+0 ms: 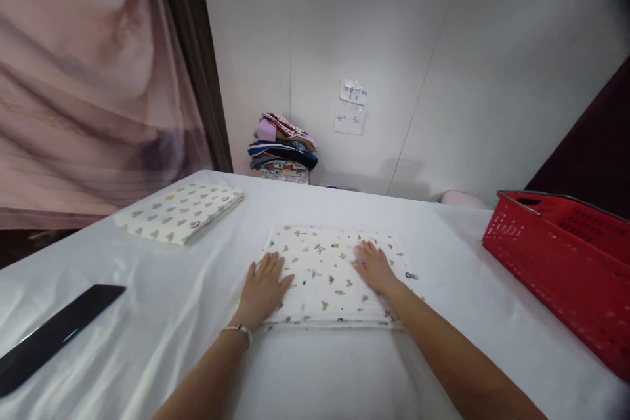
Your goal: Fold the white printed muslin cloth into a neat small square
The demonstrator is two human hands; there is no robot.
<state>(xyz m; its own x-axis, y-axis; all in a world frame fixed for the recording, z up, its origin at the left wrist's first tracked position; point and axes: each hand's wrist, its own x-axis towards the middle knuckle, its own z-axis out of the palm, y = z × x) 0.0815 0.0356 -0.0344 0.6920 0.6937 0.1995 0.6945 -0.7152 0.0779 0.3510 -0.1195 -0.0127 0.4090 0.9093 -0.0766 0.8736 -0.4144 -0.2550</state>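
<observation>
A folded white cloth with small coloured prints [329, 262] lies flat on the white-covered table [344, 374] in front of me. My left hand [263, 289] rests palm down on its left edge, fingers stretched out. My right hand [375, 267] lies flat on its right half, fingers spread. Neither hand grips anything. A bracelet sits on my left wrist.
A second folded printed cloth [182, 212] lies at the far left of the table. A red plastic basket [566, 262] stands at the right edge. A long black flat object [54, 335] lies near left. A pile of folded clothes [284, 147] sits against the wall, under two paper notes [350, 110].
</observation>
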